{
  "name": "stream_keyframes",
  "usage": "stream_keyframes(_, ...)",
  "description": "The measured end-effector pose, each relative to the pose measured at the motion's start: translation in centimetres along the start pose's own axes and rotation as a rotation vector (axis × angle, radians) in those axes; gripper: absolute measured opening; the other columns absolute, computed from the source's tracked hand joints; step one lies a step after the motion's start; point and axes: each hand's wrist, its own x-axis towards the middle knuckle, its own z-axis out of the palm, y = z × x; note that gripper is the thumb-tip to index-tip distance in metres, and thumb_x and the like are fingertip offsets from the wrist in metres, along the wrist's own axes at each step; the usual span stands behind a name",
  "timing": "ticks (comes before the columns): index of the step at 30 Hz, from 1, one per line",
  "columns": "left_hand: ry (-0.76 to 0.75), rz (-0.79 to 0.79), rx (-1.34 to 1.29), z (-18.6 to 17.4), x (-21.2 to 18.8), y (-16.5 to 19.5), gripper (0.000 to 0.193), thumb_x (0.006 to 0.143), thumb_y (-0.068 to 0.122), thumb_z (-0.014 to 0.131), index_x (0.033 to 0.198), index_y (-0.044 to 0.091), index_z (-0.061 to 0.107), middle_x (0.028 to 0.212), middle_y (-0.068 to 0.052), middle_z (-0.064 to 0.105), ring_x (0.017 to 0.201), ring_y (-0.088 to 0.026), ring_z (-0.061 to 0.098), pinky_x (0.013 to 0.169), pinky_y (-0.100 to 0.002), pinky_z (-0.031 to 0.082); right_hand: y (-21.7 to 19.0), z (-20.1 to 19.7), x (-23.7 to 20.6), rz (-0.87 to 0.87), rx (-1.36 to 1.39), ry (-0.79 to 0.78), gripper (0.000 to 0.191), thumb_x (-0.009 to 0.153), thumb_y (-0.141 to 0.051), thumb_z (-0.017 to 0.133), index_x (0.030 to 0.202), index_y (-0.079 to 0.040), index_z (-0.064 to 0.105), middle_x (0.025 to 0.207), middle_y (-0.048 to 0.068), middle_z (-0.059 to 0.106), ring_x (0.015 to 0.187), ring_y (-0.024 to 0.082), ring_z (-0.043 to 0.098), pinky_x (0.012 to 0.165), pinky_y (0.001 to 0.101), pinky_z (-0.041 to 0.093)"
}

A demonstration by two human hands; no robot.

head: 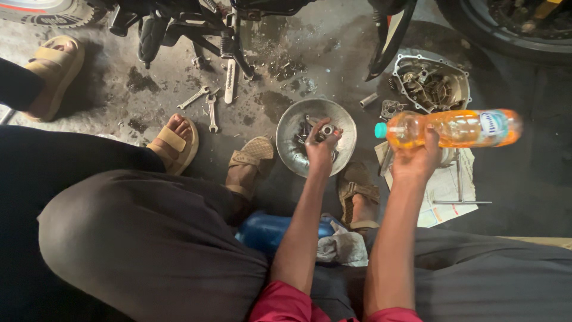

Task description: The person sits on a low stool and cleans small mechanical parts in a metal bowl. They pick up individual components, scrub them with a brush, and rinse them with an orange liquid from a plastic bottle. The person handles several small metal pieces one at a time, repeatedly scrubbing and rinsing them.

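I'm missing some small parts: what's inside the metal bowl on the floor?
The metal bowl holds several small metal parts. The left hand grips a small cylindrical piece over it, covering the bowl's lower middle.

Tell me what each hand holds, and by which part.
Right hand: orange bottle, gripped at its middle. Left hand: small metal part, by the fingertips.

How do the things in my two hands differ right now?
The left hand pinches a small grey metal part over the metal bowl; the right hand grips a far larger clear plastic bottle of orange liquid. The metal part is opaque and sits at the fingertips; the plastic bottle lies sideways, teal cap pointing left. Both are held off the floor.
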Motion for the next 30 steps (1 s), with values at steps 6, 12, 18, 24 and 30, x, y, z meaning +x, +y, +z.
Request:
stream_keyframes(6,-0.020,-0.044,-0.251,0.1,0.8,-0.7,0.060,0.080,-0.022,0.054,0.139,-0.007,0.054,0.121,-0.021,0.064,0.108,-0.030,0.072,0.092,-0.034,0.058,-0.1,0.8,-0.4,-0.267,-0.101,0.062,0.080,0.070,0.012,0.078,0.138,-0.012,0.043,0.123,0.008,0.062,0.117,0.030,0.065,0.095,0.0543,0.058)
stream_keyframes(12,0.031,-0.174,-0.393,-0.3,1.0,-0.4,0.054,0.089,-0.015,0.046,0.142,-0.004,0.049,0.125,-0.021,0.062,0.112,-0.032,0.069,0.095,-0.039,0.059,1.5,2.2,-1.3,-0.479,-0.372,-0.095,0.076,0.072,0.020,0.081,0.139,0.001,0.052,0.131,0.013,0.064,0.123,0.028,0.066,0.112,0.0418,0.058)
stream_keyframes(18,0.012,-0.166,-0.368,-0.5,0.7,-0.5,0.053,0.090,-0.012,0.046,0.142,0.000,0.045,0.127,-0.017,0.061,0.116,-0.033,0.068,0.099,-0.043,0.056,1.3,5.1,-3.8,-0.473,-0.419,-0.341,0.068,0.077,0.014,0.089,0.136,0.005,0.056,0.128,0.014,0.067,0.118,0.027,0.068,0.109,0.0409,0.057)
stream_keyframes(24,0.028,-0.177,-0.366,-0.6,1.1,-0.8,0.051,0.091,-0.011,0.055,0.140,-0.002,0.047,0.122,-0.021,0.063,0.112,-0.035,0.070,0.097,-0.043,0.056,1.0,7.1,-5.1,-0.444,-0.456,-0.424,0.072,0.075,0.002,0.096,0.135,0.005,0.055,0.128,0.015,0.067,0.120,0.027,0.070,0.111,0.0409,0.057)
stream_keyframes(30,0.038,-0.164,-0.329,-0.6,1.2,-0.8,0.050,0.093,-0.010,0.053,0.143,-0.005,0.047,0.119,-0.025,0.065,0.106,-0.031,0.070,0.087,-0.036,0.057,0.6,6.8,-5.1,-0.450,-0.580,-0.450,0.065,0.078,0.000,0.095,0.133,0.004,0.060,0.124,0.011,0.069,0.114,0.023,0.069,0.109,0.0378,0.056)
